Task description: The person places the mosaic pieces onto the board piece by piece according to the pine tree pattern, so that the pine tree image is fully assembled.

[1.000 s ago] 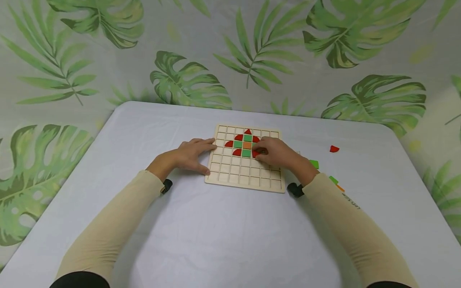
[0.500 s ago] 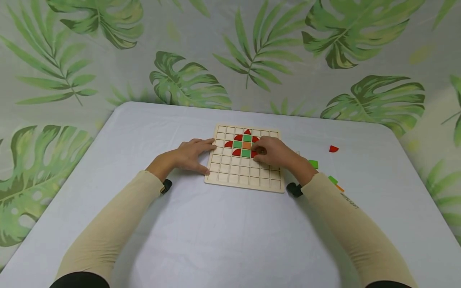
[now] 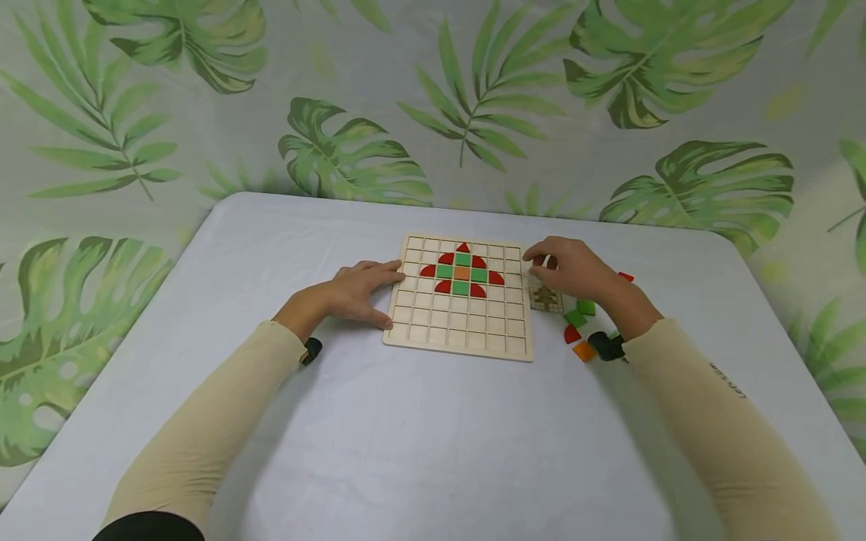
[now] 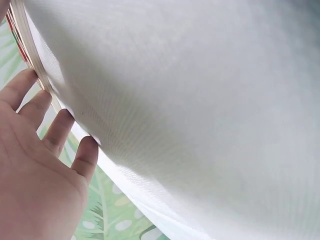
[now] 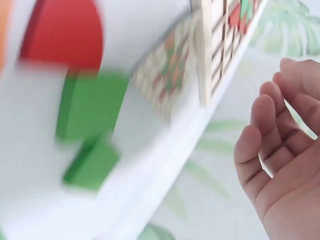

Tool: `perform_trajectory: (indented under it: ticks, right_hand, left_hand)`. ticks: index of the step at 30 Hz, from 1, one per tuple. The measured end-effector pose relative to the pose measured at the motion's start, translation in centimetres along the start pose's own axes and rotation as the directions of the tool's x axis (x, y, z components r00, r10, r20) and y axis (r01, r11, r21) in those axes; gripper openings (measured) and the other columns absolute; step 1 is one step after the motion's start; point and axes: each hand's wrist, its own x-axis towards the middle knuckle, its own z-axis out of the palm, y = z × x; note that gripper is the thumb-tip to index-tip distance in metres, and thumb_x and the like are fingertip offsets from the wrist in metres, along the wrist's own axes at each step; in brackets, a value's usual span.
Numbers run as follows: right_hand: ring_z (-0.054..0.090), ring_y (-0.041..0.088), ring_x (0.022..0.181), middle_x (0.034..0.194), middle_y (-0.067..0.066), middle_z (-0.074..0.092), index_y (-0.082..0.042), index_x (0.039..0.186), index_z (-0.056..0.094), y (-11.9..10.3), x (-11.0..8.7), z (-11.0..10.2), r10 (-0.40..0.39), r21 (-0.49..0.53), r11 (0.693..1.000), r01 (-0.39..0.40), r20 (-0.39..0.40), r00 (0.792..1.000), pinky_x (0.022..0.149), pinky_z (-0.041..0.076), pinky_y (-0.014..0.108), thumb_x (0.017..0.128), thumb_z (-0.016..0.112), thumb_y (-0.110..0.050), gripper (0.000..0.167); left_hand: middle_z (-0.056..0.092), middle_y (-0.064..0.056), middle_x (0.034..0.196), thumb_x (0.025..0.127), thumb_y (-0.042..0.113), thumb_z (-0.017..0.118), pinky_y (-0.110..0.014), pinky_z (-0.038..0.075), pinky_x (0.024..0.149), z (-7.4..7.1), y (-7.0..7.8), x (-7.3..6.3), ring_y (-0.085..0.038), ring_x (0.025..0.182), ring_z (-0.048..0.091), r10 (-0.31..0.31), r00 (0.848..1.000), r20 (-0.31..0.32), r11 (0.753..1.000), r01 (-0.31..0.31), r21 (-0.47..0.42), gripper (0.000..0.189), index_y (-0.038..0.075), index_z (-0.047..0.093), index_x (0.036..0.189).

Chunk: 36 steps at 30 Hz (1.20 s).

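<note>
A square wooden grid board (image 3: 460, 323) lies on the table. Set in its cells are green squares (image 3: 460, 288) around an orange square (image 3: 462, 273), with red rounded pieces (image 3: 496, 278) about them and a red triangle (image 3: 463, 247) at the top. My left hand (image 3: 358, 293) rests at the board's left edge, fingers spread and fingertips touching the rim. Beyond the right edge, my right hand (image 3: 571, 264) hovers with loosely bent fingers and nothing between them, over a small pattern card (image 3: 546, 300). The right wrist view shows the same empty fingers (image 5: 262, 112).
Loose pieces lie right of the card: green squares (image 3: 576, 318), a red rounded piece (image 3: 571, 333) and an orange piece (image 3: 584, 351). Another red piece (image 3: 625, 276) is partly hidden behind my right wrist. A white cloth covers the table (image 3: 406, 436); a leaf-print curtain (image 3: 352, 143) hangs behind.
My right hand has left the red piece on the board and moved right, over the card. This uncovers the pattern's right side and several loose pieces. My left hand stays at the board's edge.
</note>
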Motion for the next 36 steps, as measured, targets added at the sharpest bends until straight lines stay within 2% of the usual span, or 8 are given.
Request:
perform_trajectory:
  ticks: [8,15,32,36]
  right_hand:
    - [0.059,0.025,0.090,0.106,0.015,0.067,-0.001,0.122,0.067,2.4,-2.9,-2.8,0.032,-0.042,0.999,-0.034,-0.033,0.999,0.074,0.049,0.038,0.096,0.061,-0.011,0.028]
    - [0.059,0.026,0.091,0.105,0.016,0.068,0.000,0.121,0.067,4.2,-4.9,-3.9,0.069,-0.087,0.994,-0.073,-0.043,0.997,0.070,0.048,0.034,0.095,0.062,-0.011,0.028]
    - [0.058,0.025,0.089,0.100,0.014,0.068,0.000,0.118,0.068,6.6,-7.2,-2.8,0.104,-0.074,0.991,-0.107,-0.048,0.993,0.069,0.049,0.030,0.095,0.064,-0.010,0.026]
    - [0.058,0.026,0.090,0.101,0.014,0.069,0.000,0.118,0.068,7.0,-7.5,-2.3,0.112,-0.075,0.991,-0.115,-0.048,0.993,0.073,0.050,0.034,0.095,0.064,-0.010,0.026]
  left_hand:
    - [0.015,-0.002,0.169,0.080,0.043,0.078,-0.061,0.020,0.118,0.0,0.1,-0.1,-0.032,0.154,0.016,-0.009,1.000,0.004,1.000,0.009,-0.005,0.088,0.019,0.037,0.154]
    - [0.015,-0.003,0.169,0.080,0.041,0.079,-0.062,0.019,0.118,-0.2,0.3,-0.1,-0.033,0.154,0.015,-0.007,1.000,0.005,1.000,0.007,-0.020,0.088,0.019,0.037,0.154]
    - [0.014,-0.001,0.169,0.080,0.041,0.079,-0.062,0.017,0.119,0.0,0.1,0.0,-0.031,0.155,0.014,-0.017,1.000,0.007,1.000,0.017,-0.016,0.089,0.020,0.036,0.155]
    - [0.014,-0.001,0.169,0.080,0.041,0.079,-0.062,0.017,0.119,0.1,0.0,0.0,-0.032,0.155,0.014,-0.015,1.000,0.008,1.000,0.015,-0.017,0.089,0.020,0.036,0.155]
